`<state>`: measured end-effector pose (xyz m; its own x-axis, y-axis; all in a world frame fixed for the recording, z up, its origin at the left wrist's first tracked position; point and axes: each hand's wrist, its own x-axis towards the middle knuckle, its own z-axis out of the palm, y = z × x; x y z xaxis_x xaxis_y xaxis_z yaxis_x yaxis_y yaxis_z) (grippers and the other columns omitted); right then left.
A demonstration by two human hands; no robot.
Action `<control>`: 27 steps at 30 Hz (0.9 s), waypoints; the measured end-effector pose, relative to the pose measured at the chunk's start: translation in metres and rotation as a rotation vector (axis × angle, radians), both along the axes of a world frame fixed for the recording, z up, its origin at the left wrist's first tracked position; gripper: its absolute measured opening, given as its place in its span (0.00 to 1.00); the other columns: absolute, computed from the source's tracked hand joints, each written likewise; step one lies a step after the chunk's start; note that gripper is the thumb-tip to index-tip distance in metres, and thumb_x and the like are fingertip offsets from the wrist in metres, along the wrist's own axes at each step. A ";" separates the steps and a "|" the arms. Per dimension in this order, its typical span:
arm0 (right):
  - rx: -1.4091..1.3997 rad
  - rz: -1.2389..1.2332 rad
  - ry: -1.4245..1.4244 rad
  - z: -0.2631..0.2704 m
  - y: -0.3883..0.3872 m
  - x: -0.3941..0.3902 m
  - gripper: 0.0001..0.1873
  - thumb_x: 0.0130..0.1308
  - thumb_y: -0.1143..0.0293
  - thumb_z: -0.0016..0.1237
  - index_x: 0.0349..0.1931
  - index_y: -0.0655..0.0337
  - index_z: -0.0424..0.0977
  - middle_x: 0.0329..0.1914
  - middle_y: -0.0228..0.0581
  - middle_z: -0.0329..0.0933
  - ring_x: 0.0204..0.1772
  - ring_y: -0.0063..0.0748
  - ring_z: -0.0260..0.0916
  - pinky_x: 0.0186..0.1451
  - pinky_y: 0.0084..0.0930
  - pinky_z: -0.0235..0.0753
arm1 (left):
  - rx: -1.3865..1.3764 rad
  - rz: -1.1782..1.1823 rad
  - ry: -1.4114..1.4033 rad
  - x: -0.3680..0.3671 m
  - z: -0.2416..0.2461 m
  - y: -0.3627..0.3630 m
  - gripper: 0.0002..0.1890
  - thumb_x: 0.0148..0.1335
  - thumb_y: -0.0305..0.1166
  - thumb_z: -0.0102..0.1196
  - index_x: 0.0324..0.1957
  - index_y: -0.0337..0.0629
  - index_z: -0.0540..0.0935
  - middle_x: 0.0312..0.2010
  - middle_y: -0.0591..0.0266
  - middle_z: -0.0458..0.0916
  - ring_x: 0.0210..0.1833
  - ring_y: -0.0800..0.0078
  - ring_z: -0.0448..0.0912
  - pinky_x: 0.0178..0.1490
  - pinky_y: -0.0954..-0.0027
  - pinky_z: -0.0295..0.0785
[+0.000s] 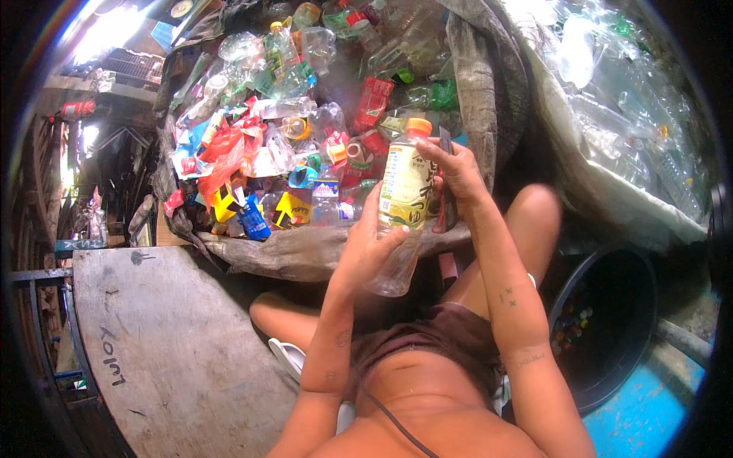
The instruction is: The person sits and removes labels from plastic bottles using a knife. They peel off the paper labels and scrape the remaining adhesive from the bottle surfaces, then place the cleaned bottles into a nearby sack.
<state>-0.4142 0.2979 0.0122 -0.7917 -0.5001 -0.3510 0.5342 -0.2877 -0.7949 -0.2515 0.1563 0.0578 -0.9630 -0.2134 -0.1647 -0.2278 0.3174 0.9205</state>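
Observation:
A clear plastic bottle (404, 189) with an orange cap and a printed label stands tilted between my hands. Around its lower half my left hand (372, 240) is closed. My right hand (455, 166) is at the bottle's neck and grips a dark, flat tool (448, 189) with a red cord, perhaps a knife; its edge is hidden behind the fingers. Just beyond lies a large woven sack (286, 255), its mouth wide, full of mixed plastic bottles, red plastic bags and wrappers.
A second, pale sack (578, 166) of clear bottles stands at the right. Below it is a black tub (647, 320) with small coloured caps inside. A wooden board (183, 349) lies at the left beside a metal frame (74, 338). My bent legs are between board and tub.

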 end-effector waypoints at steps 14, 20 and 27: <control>0.010 0.034 0.023 0.002 0.004 0.000 0.24 0.58 0.51 0.72 0.46 0.59 0.83 0.31 0.25 0.81 0.26 0.09 0.69 0.25 0.11 0.63 | 0.046 0.095 0.100 -0.001 -0.023 0.007 0.36 0.64 0.36 0.59 0.71 0.33 0.66 0.57 0.46 0.82 0.62 0.64 0.79 0.68 0.63 0.69; 0.025 0.041 0.040 -0.004 0.000 0.000 0.22 0.62 0.54 0.68 0.48 0.60 0.82 0.28 0.25 0.80 0.20 0.07 0.67 0.21 0.10 0.65 | 0.134 0.130 0.103 -0.001 -0.024 0.010 0.35 0.67 0.38 0.55 0.72 0.31 0.65 0.60 0.46 0.80 0.64 0.65 0.77 0.69 0.64 0.67; 0.083 0.054 0.063 0.000 -0.001 0.002 0.22 0.61 0.54 0.69 0.47 0.60 0.82 0.28 0.26 0.81 0.21 0.08 0.68 0.22 0.10 0.65 | 0.034 0.110 0.007 0.004 -0.013 0.014 0.36 0.70 0.41 0.49 0.74 0.28 0.61 0.66 0.47 0.74 0.69 0.64 0.72 0.73 0.64 0.62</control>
